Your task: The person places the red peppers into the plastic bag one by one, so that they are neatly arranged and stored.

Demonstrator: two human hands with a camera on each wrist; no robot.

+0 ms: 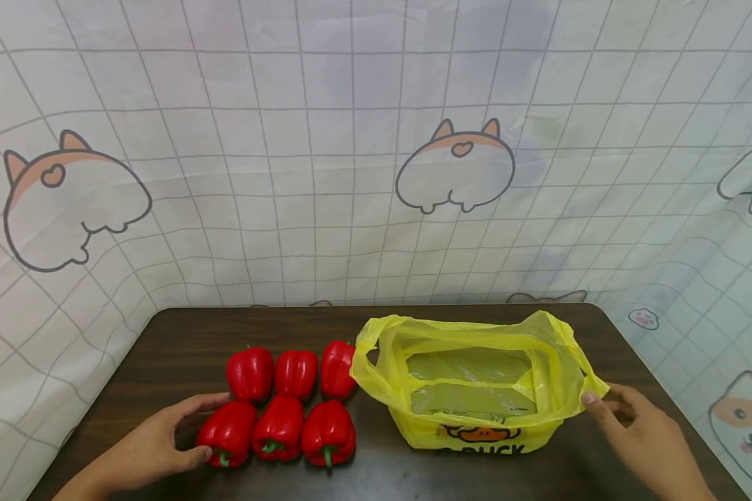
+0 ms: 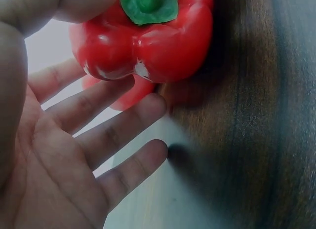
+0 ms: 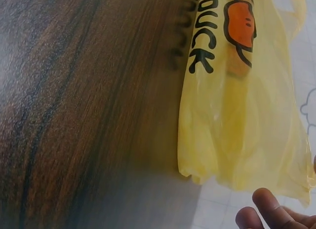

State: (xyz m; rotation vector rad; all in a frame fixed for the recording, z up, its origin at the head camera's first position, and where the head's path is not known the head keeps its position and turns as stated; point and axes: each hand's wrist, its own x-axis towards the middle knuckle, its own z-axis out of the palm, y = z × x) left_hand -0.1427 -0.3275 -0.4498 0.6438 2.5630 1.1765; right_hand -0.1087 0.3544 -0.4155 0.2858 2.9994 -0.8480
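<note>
My left hand (image 1: 153, 440) is beside the front-left red bell pepper (image 1: 228, 431), thumb on its near side and forefinger behind it. In the left wrist view the fingers (image 2: 106, 140) are spread and fairly straight below that pepper (image 2: 148, 49), whose green stem faces up. Whether the thumb touches it I cannot tell. My right hand (image 1: 645, 431) pinches the right handle of a yellow plastic bag (image 1: 476, 435) between thumb and forefinger. The bag stands with its mouth wide, and a duck print shows on its front. In the right wrist view the bag's side (image 3: 222, 140) hangs near curled fingertips.
Several more red peppers stand in two rows, such as the front-middle pepper (image 1: 280, 424) and the front-right pepper (image 1: 328, 430). The back-right pepper (image 1: 335, 369) sits close against the bag. A dark wooden table (image 1: 175, 348) carries everything; a patterned cloth (image 1: 351, 174) hangs behind.
</note>
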